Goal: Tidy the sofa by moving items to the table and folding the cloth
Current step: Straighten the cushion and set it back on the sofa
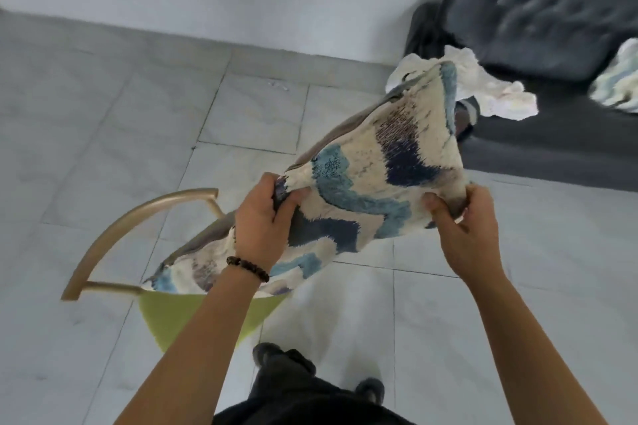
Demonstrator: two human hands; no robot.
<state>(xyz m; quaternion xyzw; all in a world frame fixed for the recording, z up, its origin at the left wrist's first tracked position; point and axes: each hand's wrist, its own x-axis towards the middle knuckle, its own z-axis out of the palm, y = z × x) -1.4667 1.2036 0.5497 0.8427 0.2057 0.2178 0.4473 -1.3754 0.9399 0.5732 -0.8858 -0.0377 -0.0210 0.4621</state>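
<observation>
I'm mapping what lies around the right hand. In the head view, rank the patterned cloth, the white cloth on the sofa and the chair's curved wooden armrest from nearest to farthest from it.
1. Patterned cloth: gripped in the right hand.
2. White cloth: up and ahead, on the sofa's seat.
3. Curved wooden armrest: far across to the left, beyond the left hand.

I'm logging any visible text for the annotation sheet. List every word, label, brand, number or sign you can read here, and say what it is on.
None: no readable text appears anywhere in this view.
The patterned cloth, held by the left hand and the right hand, shows only blue, navy and cream shapes, no lettering.
The dark sofa, the white cloth on it and the chair carry no visible label or tag.
</observation>
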